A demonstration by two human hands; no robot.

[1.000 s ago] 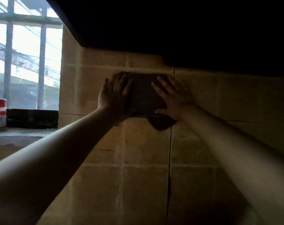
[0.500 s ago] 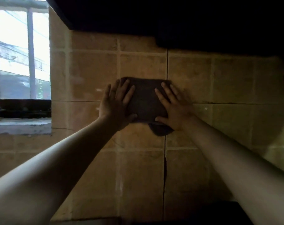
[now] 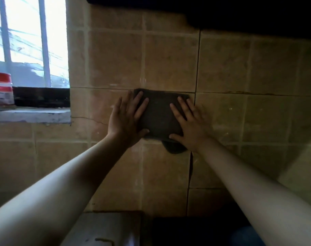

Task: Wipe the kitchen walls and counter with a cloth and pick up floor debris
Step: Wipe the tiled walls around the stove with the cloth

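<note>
Head view: cloth and both hands sit lower on the tiled wall than half a second ago. Earlier the cloth's top edge lay well above the dark horizontal grout line; its top edge now runs just under that line. The dark cabinet underside has shrunk to a band along the upper edge, and a strip of counter has come in at the bottom. The window shows more of its sill, with a red-and-white container standing on the sill at the far left, more of it visible than before.

The cloth is dark, folded roughly rectangular and flat against the wall, with a rounded flap hanging below its lower right corner. It straddles the vertical crack that runs down the tiles.

The left hand lies flat, fingers straight and slightly fanned. Its outer fingers rest on bare tile, its inner fingertips overlap the cloth's left edge, and the thumb presses the cloth's lower left corner.

The right hand is likewise flat, with fingers straight and spread, pressing the right part of the cloth; its thumb lies along the cloth's lower edge, just above the hanging flap. Neither hand curls round the fabric; both pin it to the wall with open palms. The grip is unchanged from the earlier frame, thumbs pointing toward each other with a span of cloth bare between the hands.
</note>
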